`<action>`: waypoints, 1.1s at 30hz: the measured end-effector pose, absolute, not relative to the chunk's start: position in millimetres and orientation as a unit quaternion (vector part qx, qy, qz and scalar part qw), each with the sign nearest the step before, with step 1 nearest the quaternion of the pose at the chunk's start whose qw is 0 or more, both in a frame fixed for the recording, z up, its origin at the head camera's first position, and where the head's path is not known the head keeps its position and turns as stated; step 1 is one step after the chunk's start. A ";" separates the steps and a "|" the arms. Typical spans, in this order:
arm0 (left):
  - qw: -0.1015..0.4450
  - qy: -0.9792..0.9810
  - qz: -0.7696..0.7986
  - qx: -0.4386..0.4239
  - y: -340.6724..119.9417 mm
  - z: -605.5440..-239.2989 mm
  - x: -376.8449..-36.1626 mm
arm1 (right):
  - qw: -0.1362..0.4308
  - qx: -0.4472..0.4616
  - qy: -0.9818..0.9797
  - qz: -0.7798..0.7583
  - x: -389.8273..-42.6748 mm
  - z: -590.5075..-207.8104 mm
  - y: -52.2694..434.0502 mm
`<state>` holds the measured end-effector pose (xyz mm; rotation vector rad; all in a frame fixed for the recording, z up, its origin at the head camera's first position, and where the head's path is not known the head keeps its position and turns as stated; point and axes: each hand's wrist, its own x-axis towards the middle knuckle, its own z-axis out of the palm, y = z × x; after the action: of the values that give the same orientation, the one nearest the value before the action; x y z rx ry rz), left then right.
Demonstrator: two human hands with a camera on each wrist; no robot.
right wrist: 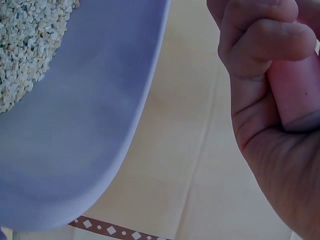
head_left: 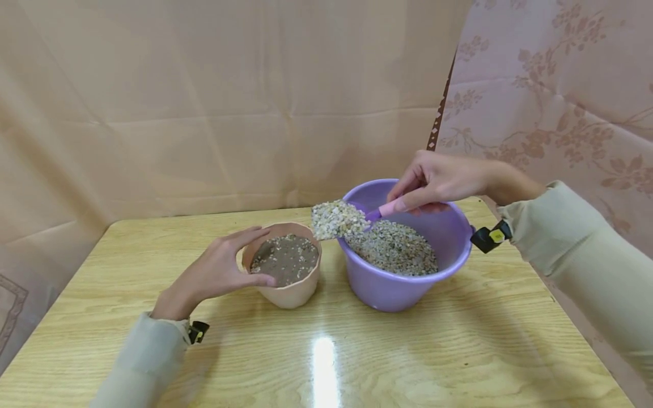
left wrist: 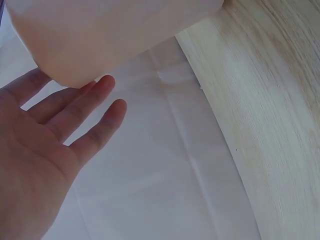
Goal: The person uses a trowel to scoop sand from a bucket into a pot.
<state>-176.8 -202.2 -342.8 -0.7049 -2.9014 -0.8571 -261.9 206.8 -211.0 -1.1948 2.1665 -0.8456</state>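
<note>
My left hand (head_left: pixel 219 269) cups a small peach pot (head_left: pixel 288 294) on the table, thumb on its near side and fingers round its far rim. The pot holds brown soil sprinkled with gravel (head_left: pixel 285 259). My right hand (head_left: pixel 433 181) pinches the pink handle (head_left: pixel 390 208) of a scoop (head_left: pixel 339 220) heaped with pale gravel, held between the pot and a purple bucket (head_left: pixel 403 289). The bucket is partly filled with gravel (head_left: pixel 395 249). In the left wrist view, the left hand (left wrist: pixel 45 140) lies against the pot (left wrist: pixel 115 35). In the right wrist view, the right hand (right wrist: pixel 270 100) curls round the handle (right wrist: pixel 295 95) beside the bucket (right wrist: pixel 85 130).
Pot and bucket stand side by side on a glossy wooden table (head_left: pixel 357 351). A beige cloth (head_left: pixel 229 102) hangs behind it and a floral cloth (head_left: pixel 561 85) on the right. A black wrist camera (head_left: pixel 490 237) sits by the bucket's right rim.
</note>
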 end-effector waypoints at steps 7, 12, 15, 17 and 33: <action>0.020 -0.932 -0.269 -0.244 -201.8 -341.5 -177.8 | 0.267 -0.450 0.793 -0.313 -262.7 -212.3 199.9; 0.018 -0.934 -0.259 -0.245 -202.4 -341.7 -178.6 | 0.270 -0.452 0.791 -0.311 -263.3 -213.5 195.5; 0.018 -0.935 -0.257 -0.245 -203.7 -342.0 -179.0 | 0.271 -0.455 0.788 -0.313 -263.8 -213.7 193.0; 0.020 -0.935 -0.254 -0.245 -204.6 -342.5 -179.3 | 0.272 -0.458 0.786 -0.314 -264.0 -213.8 191.1; 0.043 -0.936 -0.247 -0.247 -209.1 -344.9 -177.2 | 0.285 -0.475 0.774 -0.306 -262.3 -217.1 174.4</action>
<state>-177.2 -209.1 -344.9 -0.7556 -2.8630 -0.7566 -262.3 174.4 -217.1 -1.2692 2.0703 -0.8194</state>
